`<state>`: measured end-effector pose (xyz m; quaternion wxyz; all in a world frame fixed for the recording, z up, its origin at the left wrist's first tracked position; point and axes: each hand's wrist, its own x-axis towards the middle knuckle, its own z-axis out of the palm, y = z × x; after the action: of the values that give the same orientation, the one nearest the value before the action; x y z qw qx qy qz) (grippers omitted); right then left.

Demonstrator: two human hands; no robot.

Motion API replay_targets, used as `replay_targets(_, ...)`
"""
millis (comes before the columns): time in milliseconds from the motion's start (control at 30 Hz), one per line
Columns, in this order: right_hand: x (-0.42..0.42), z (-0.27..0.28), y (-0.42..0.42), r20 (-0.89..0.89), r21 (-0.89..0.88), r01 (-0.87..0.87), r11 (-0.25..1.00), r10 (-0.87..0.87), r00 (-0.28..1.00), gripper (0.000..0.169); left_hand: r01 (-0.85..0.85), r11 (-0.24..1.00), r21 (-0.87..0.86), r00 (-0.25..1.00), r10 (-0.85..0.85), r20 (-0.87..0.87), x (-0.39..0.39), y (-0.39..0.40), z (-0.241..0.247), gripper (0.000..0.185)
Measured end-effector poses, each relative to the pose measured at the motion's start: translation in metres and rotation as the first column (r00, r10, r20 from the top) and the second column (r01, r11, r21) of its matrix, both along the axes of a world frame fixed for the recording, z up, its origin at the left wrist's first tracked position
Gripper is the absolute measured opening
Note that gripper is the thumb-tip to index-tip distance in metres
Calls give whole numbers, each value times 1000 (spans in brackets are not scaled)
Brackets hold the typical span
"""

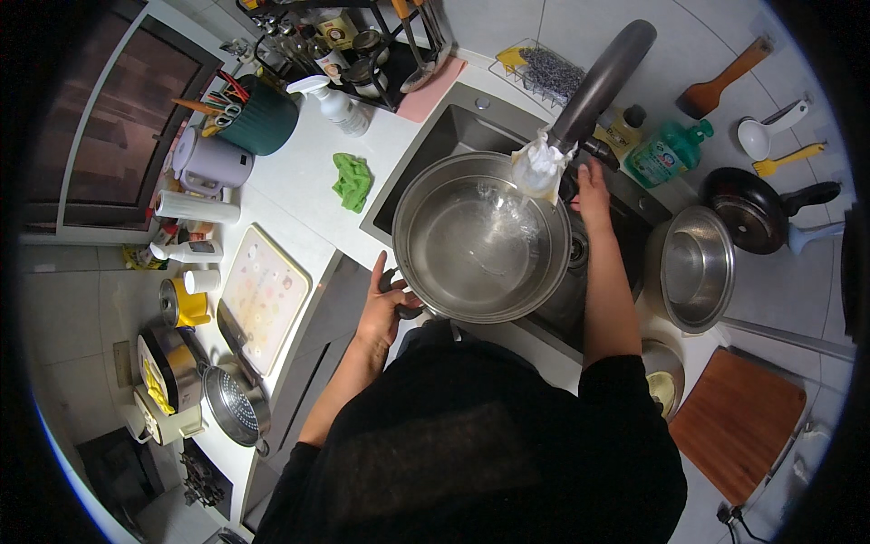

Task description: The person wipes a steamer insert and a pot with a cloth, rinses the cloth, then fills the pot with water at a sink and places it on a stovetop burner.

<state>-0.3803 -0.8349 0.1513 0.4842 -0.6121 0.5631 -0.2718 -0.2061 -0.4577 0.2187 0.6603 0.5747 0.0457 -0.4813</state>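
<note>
A wide stainless steel pot [476, 262] is over the dark sink [457, 122], its near left side overlapping the counter edge. Clear water with bright ripples shows inside it. My left hand [384, 306] grips the pot's near black handle [410, 313], with the index finger stretched out along the side. On the far right, my right hand [591, 194] is at the opposite handle [569, 182], thumb and fingers around it; part of this grip is hidden. Above the pot's far rim hangs the dark faucet [605, 75], with a white cloth [540, 166] tied on its spout.
A green cloth [352, 181] and a white spray bottle [340, 109] are left of the sink. Farther left lie a pale cutting board [272, 292] and a knife [234, 333]. To the right stand a green soap bottle [663, 156], a steel basin [693, 272] and a wooden board [741, 421].
</note>
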Motion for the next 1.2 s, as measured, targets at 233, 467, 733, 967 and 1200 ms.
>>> replay_targets(233, 16, -12, 7, -66, -139, -256, 957, 249, 966, 37, 4, 1000, -5, 1000, -4, -23, 1, 2, 1, 90)
replay_targets(467, 20, -24, 6, -202, -275, -229, 934, 177, 963, 41, 10, 999, -38, 1000, -10, 0, 1, -2, -1, 92)
replay_targets(733, 20, -26, 5, -212, -262, -244, 934, 190, 958, 45, 18, 999, -38, 1000, -18, -6, 1, -6, 7, 92)
replay_targets(967, 20, -35, 3, -208, -282, -238, 929, 183, 961, 48, 22, 999, -47, 1000, -22, -2, 1, -6, 6, 92)
replay_targets(1200, 19, -28, 6, -264, -279, -250, 927, 176, 948, 47, 36, 996, -84, 999, -35, 13, 2, -1, 0, 90)
